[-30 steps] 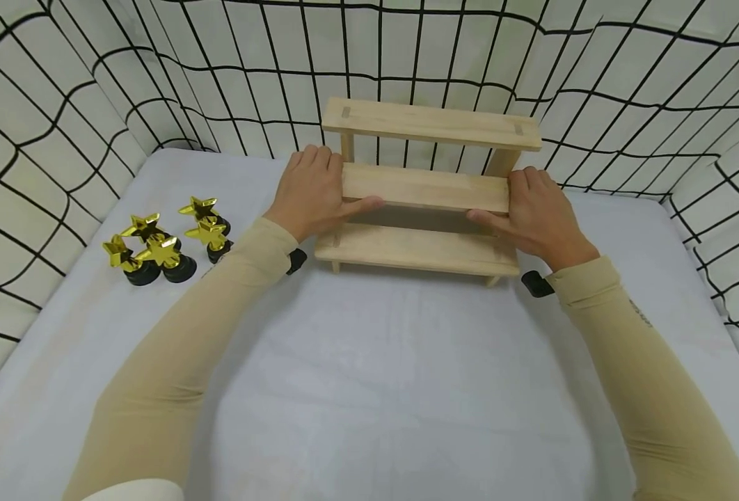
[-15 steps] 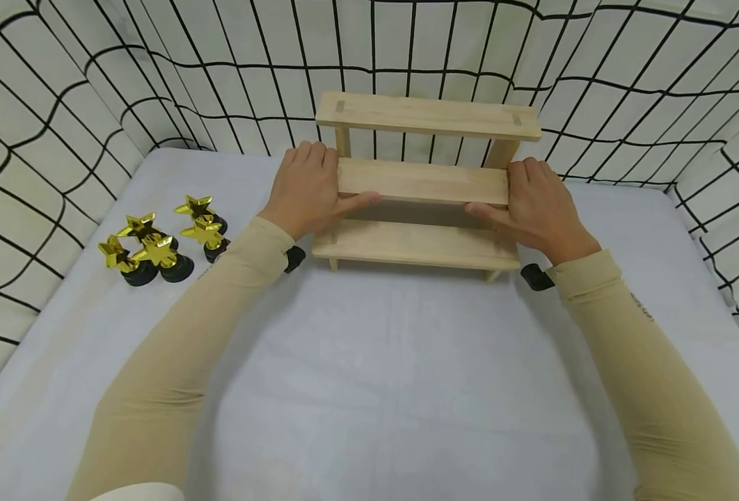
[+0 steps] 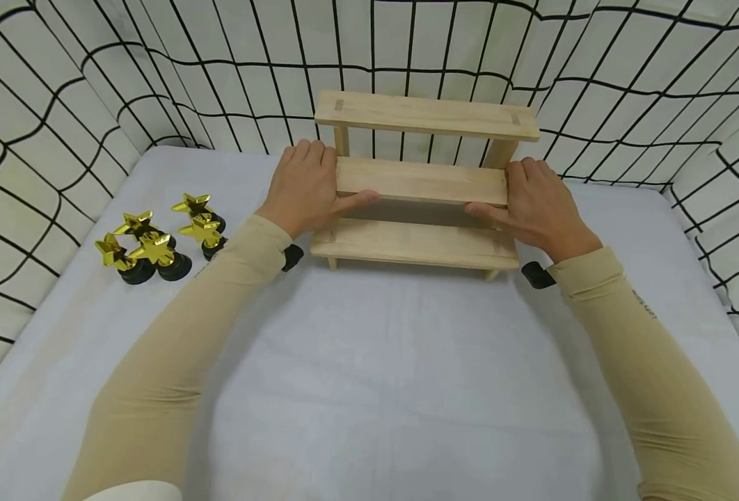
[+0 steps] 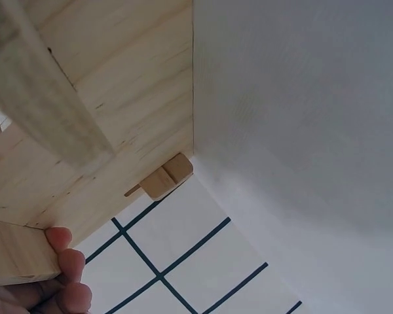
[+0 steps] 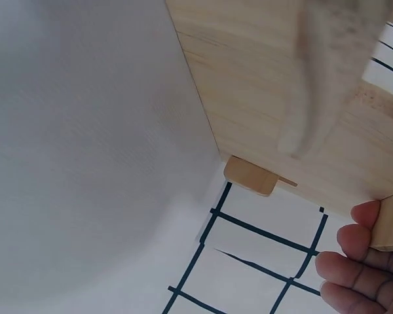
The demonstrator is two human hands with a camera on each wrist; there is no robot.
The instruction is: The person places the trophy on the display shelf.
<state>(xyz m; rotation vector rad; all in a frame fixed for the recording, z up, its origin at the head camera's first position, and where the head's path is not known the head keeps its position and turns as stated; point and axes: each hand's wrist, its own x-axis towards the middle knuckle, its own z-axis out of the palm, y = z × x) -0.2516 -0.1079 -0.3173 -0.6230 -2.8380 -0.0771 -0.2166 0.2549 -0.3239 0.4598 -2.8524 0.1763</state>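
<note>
A pale wooden three-tier shelf [image 3: 419, 182] stands on the white cloth toward the back. My left hand [image 3: 305, 186] grips the left end of its middle board, thumb along the front edge and fingers over the end. At the other end my right hand [image 3: 540, 207] holds the same board in mirror fashion. In the left wrist view, curled fingertips [image 4: 71, 265] wrap the board's end beside the side panel [image 4: 137, 98]. The right wrist view likewise shows fingers [image 5: 354, 261] around the board's end, next to the other side panel [image 5: 249, 85].
Several gold star trophies [image 3: 156, 249] with black round bases stand on the cloth [image 3: 369, 376] to the left, near the left forearm. A black wire grid [image 3: 232, 90] rises behind the shelf and along both sides.
The view has shifted slightly, so shelf, hands and trophies appear a little higher and to the left. Both hands keep the same hold on the shelf.
</note>
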